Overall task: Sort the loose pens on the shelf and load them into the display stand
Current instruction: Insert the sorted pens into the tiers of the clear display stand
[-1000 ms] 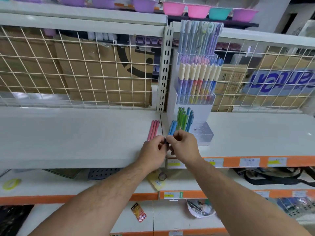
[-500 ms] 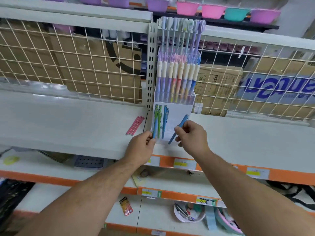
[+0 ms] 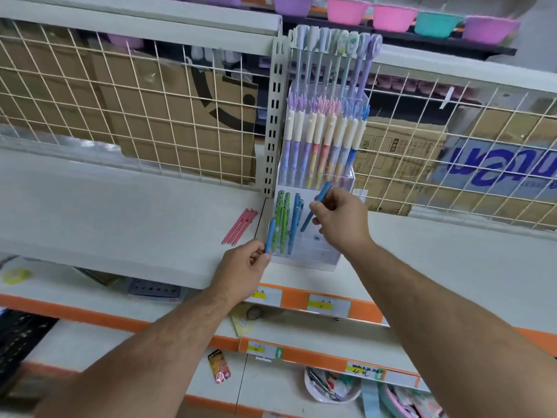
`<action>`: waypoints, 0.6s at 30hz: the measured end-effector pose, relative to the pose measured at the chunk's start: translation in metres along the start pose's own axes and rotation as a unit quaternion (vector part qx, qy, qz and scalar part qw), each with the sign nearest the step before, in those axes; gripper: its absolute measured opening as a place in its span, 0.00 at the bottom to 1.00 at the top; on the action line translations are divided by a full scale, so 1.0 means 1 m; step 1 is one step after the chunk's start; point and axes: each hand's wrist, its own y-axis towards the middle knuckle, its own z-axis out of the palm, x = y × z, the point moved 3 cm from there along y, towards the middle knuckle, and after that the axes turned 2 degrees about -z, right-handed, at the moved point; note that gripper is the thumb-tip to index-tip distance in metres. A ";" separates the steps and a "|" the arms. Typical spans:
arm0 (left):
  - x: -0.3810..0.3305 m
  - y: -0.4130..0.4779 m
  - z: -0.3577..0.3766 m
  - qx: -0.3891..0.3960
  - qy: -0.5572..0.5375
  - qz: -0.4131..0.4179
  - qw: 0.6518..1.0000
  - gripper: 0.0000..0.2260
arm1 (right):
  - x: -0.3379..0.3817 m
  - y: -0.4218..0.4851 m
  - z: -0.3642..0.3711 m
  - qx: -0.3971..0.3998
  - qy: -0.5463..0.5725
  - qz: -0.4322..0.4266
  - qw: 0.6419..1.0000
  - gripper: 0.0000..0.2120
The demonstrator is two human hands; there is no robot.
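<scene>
Scanning the shelf (image 3: 120,224): pink pens (image 3: 240,227) lie loose. My left hand (image 3: 241,268) pinches a blue pen (image 3: 270,235) by its lower end, beside the stand (image 3: 319,251); my right hand (image 3: 337,218) pinches a second pen (image 3: 316,206) mid-barrel before it. Judged light, stiff, slick: grip mid-barrel.

— Can you read anything from where you stand?
— Not much. On the orange edge of the lower shelf (image 3: 316,337) a yellow price tag (image 3: 364,372) is handwritten. I make it 77 yuan, though not surely.
— And behind the mesh?
— The cardboard box (image 3: 494,167) has big blue letters, too blurred to read. The brown box (image 3: 388,146) carries black Chinese print I can't make out.
</scene>
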 end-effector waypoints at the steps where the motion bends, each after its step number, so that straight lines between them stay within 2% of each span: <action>1: 0.001 0.000 0.000 0.002 -0.001 0.000 1.000 0.04 | 0.000 0.001 0.002 0.002 -0.008 -0.002 1.000 0.05; 18: 0.004 0.001 -0.002 0.025 -0.002 0.014 1.000 0.03 | -0.016 -0.002 0.029 0.066 -0.160 0.016 0.985 0.06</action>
